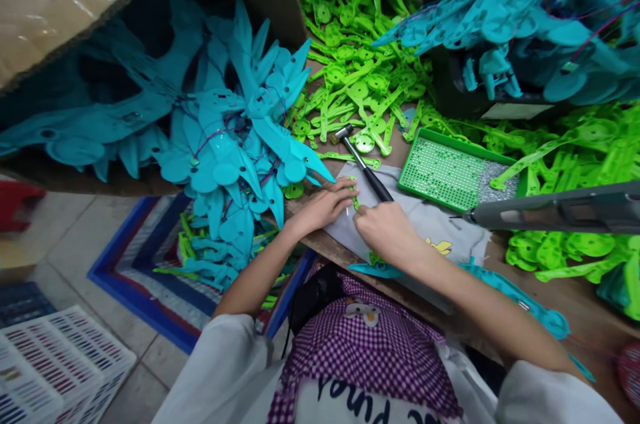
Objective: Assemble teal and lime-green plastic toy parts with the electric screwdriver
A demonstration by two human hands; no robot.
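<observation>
The green piece (pixel 355 192) is over the cloth (pixel 463 232), just to the left of the hammer (pixel 367 169). The left hand (pixel 325 205) lays its fingers at the far end; whether they pinch it or only press, I cannot tell. The right hand (pixel 385 227), beside the foot of the hammer's handle, is curled closed, with thumb and forefinger gripping the near end.

The piece looks slim, so it is probably best braced against the cloth, left fingertips steadying one end while the right pinch makes small, controlled moves. The right knuckles sit close to the hammer, so a wide swing of that hand could knock it.

Right of the hammer is the tray (pixel 435 199), with silvery bits (pixel 493 181) at its right end; the grey tool (pixel 555 211) reaches in farther right, its tip towards the hammer. Green parts (pixel 357 71) heap beyond the hammer's head, and teal parts (pixel 225 111) spill to its left.
</observation>
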